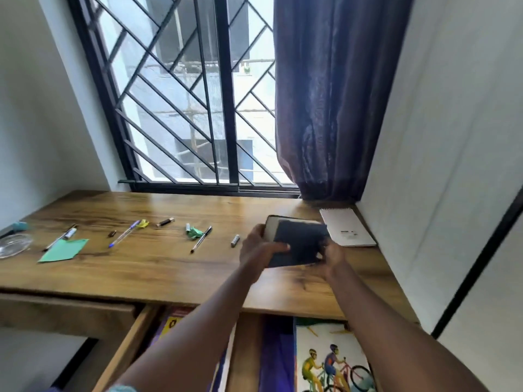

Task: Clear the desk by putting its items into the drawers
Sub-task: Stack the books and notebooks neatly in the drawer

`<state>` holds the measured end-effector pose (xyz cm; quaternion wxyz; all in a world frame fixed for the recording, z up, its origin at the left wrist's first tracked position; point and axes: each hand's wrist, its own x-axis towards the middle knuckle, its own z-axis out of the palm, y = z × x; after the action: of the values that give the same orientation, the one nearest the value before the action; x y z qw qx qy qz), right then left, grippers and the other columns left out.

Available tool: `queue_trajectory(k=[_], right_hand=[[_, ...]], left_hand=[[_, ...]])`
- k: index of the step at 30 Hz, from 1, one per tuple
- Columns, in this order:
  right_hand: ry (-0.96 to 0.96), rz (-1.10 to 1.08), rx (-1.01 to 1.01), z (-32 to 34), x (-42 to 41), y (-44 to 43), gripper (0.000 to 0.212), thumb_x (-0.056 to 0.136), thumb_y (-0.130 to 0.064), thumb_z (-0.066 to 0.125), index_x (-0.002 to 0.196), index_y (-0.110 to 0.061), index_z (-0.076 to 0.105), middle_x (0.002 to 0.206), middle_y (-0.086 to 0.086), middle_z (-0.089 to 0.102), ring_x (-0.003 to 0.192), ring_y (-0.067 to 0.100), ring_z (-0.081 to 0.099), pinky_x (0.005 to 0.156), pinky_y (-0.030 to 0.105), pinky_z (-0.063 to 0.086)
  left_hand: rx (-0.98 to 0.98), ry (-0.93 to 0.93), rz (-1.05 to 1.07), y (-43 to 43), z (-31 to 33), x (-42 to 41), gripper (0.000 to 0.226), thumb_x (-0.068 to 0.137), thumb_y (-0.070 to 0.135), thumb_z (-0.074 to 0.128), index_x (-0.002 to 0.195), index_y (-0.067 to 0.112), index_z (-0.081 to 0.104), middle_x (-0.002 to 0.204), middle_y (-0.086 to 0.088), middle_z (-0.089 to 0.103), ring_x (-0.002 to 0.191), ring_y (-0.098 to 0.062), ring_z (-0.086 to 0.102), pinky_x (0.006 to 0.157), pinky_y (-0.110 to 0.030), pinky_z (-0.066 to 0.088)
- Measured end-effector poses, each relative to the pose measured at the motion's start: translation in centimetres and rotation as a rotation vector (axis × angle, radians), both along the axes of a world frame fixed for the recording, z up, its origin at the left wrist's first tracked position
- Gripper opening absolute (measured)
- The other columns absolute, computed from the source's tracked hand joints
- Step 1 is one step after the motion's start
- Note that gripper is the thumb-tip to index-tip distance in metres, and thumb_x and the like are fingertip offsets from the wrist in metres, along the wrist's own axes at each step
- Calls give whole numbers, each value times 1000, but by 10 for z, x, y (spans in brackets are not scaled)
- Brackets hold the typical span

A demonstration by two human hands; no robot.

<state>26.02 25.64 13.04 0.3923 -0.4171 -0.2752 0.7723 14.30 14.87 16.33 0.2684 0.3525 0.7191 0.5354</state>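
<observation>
A thick dark blue book (pixel 300 241) is tilted up off the wooden desk (pixel 158 267) at the right. My left hand (pixel 256 248) grips its left edge, thumb over the cover. My right hand (pixel 332 254) grips its right lower corner. A white spiral notepad (pixel 346 226) lies just behind the book by the wall. Left of it lie pens (pixel 201 239), small batteries (pixel 235 240), crumpled green (pixel 194 232) and yellow (pixel 143 223) paper, and a green sheet (pixel 65 249). An open drawer (pixel 133 343) below the desk's front edge holds books, one with cyclists (pixel 331 360) on it.
A glass dish (pixel 14 244) and a teal object (pixel 21 226) sit at the desk's far left. A barred window (pixel 195 108) and a purple curtain (pixel 334 108) stand behind the desk. A white wall (pixel 441 165) closes the right side. A shut drawer front (pixel 62 312) is at the left.
</observation>
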Motion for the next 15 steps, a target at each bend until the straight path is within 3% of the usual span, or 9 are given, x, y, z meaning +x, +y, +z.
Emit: queue_trajectory(k=[3,5,7,10,12,15], right_hand=[[82,12,-104,9,-7,-34,46,98,-40,42,133,-11,44,131,18,44,114,42,47,81,60,43],[81,103,-89,13,-8,-55,60,93,-59,35,123,-10,50,127,21,50,103,40,53,73,55,49],[22,174,-53,14,-3,-75,65,88,-68,34,102,-8,55,94,19,63,78,32,60,63,41,50],[-142,237,-2,8,5,-106,33,92,-40,49,82,-9,56,53,11,65,44,24,63,50,30,54],[-251,303,0,-5,11,-121,20,88,-21,51,79,-5,59,52,11,65,41,24,63,53,31,54],[-350,312,-45,-36,14,-141,14,85,-11,51,77,-2,59,53,13,65,41,25,62,59,33,53]], left_hand=[[-116,465,75,-38,3,21,59,67,33,79,119,20,54,100,-2,61,99,-25,60,72,-27,40],[-124,642,73,-64,-5,33,60,70,38,75,123,25,51,110,-2,66,104,-26,62,76,-29,45],[-116,776,42,-84,-18,38,56,73,37,71,124,29,50,112,-1,68,104,-26,63,79,-31,48],[9,943,-40,-113,-39,35,56,60,39,76,113,28,62,100,3,72,89,-21,69,70,-28,53],[73,1072,-139,-129,-59,32,58,45,40,81,99,28,66,89,7,74,79,-14,71,67,-22,54],[153,1093,-259,-151,-90,27,65,36,34,83,98,26,64,93,7,73,87,-12,71,77,-22,55]])
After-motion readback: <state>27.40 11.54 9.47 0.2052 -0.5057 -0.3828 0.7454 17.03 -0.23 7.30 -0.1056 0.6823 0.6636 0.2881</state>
